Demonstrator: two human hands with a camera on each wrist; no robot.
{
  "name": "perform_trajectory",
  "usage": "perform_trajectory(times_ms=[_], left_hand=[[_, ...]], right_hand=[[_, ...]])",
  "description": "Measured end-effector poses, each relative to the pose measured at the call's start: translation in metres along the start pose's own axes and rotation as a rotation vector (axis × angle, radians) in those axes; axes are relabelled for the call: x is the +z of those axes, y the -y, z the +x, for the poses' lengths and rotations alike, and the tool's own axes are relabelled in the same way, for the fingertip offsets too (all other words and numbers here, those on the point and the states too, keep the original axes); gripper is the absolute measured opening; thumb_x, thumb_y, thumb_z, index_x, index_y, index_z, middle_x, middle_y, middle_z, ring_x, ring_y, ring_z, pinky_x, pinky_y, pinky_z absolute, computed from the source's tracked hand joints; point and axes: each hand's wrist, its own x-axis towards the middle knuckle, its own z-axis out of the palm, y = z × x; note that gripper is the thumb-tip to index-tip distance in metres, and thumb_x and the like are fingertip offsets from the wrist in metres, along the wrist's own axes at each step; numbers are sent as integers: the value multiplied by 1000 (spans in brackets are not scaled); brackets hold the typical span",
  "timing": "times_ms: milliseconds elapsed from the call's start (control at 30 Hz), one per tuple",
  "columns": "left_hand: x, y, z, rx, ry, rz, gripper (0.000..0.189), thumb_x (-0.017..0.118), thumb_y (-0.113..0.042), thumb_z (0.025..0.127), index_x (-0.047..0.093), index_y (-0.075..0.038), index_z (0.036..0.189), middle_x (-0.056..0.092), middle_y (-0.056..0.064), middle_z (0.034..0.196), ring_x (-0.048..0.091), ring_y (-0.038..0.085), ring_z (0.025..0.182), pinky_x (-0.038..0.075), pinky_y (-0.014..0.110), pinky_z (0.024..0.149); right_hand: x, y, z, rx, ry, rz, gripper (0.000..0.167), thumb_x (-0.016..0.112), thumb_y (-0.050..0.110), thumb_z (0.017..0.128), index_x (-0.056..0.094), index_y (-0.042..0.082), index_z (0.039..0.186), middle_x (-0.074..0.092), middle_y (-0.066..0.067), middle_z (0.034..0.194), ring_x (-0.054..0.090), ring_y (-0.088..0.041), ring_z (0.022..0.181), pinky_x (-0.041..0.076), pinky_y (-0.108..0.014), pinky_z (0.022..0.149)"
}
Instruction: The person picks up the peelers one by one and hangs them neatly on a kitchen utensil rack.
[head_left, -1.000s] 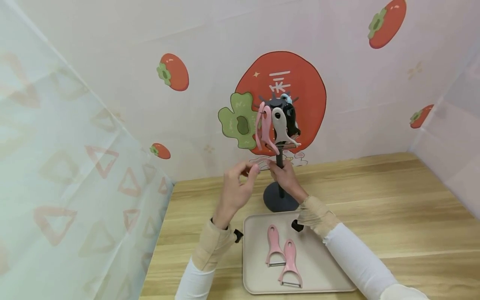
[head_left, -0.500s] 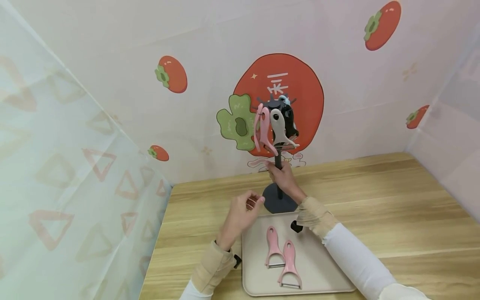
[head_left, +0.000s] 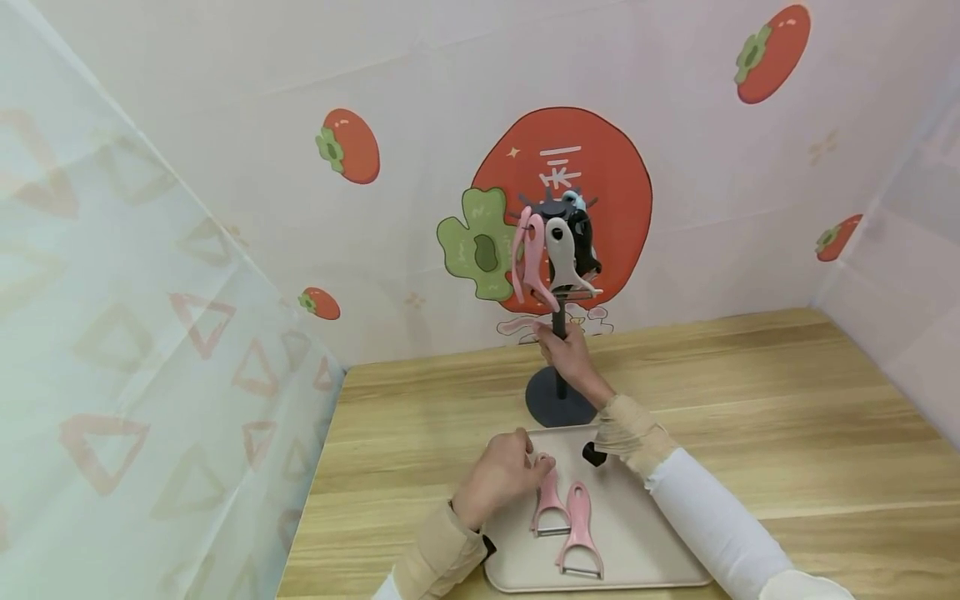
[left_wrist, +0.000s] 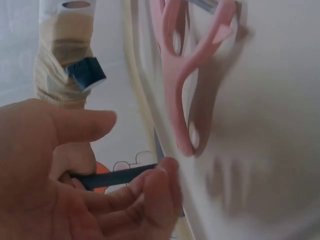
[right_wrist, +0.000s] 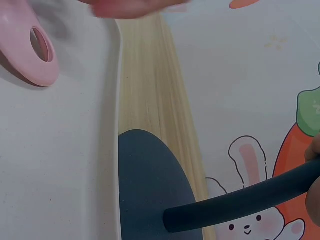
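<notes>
On the beige tray (head_left: 637, 550) lie two pink peelers, the left peeler (head_left: 550, 496) and the right peeler (head_left: 581, 525), blades toward me. My left hand (head_left: 502, 475) is over the handle end of the left one, partly covering it. In the left wrist view, thumb and fingers stand apart, with a pink peeler (left_wrist: 175, 75) near them and nothing held. My right hand (head_left: 567, 354) grips the dark pole (right_wrist: 240, 202) of an upright stand. Pink peelers (head_left: 532, 250), a light grey peeler (head_left: 561, 250) and a black peeler (head_left: 581, 237) hang from its top.
The stand's round base (head_left: 555, 408) rests on the wooden table (head_left: 750, 400) just behind the tray. A light blue handle (head_left: 573, 200) hangs at the back of the stand. Behind is a wall (head_left: 412, 67) printed with red fruit.
My left hand has come down from beside the stand's pole to the left peeler on the tray. My right hand keeps its grip on the pole.
</notes>
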Motion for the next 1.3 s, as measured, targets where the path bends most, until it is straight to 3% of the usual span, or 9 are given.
perform_trajectory(times_ms=[133, 267, 400, 600, 800, 1100, 1300], left_hand=[[7, -6, -5, -36, 12, 87, 43, 77, -38, 95, 58, -12, 67, 49, -4, 63, 46, 10, 53, 35, 27, 49], [12, -11, -9, -84, 40, 121, 54, 79, -43, 94, 54, -17, 53, 50, -3, 59, 48, 14, 54, 35, 30, 49], [18, -12, -10, -108, 30, 156, 50, 81, -43, 91, 59, -17, 55, 57, 2, 66, 54, 17, 60, 41, 32, 53], [24, -11, -8, -119, 10, 188, 49, 83, -44, 89, 58, -16, 56, 57, 3, 63, 54, 16, 55, 41, 32, 50], [25, -10, -6, -132, 27, 192, 50, 83, -47, 87, 57, -16, 57, 57, 1, 61, 54, 16, 55, 41, 33, 51], [25, -9, -3, -147, 69, 173, 44, 84, -41, 86, 58, -15, 62, 58, 3, 63, 57, 18, 56, 43, 33, 52], [22, -10, -4, -124, 83, 158, 41, 82, -38, 87, 59, -15, 63, 58, 2, 61, 57, 18, 54, 42, 32, 51]], right_hand=[[-1, 0, 1, -10, 0, 8, 61, 53, 17, 113, 40, 3, 55, 32, 10, 44, 23, -9, 37, 18, -30, 42], [-1, 1, 1, 7, -1, 13, 61, 53, 18, 113, 40, 1, 56, 32, 10, 45, 24, -9, 38, 19, -30, 43], [-1, 2, 1, 28, 3, 12, 61, 53, 19, 113, 39, -3, 57, 33, 9, 45, 24, -8, 38, 20, -29, 43], [0, 3, 1, 35, 2, 13, 61, 53, 20, 113, 40, -2, 57, 33, 9, 46, 24, -8, 38, 20, -28, 43], [2, 4, 2, 41, -7, 12, 60, 53, 20, 113, 41, 2, 56, 33, 10, 45, 23, -9, 38, 19, -28, 44], [1, 2, 1, 27, 3, -2, 62, 54, 19, 113, 40, -5, 57, 33, 9, 45, 24, -8, 38, 19, -29, 44], [-2, 1, 0, 37, 1, 5, 61, 53, 19, 113, 40, -2, 57, 33, 10, 45, 24, -9, 38, 19, -29, 43]])
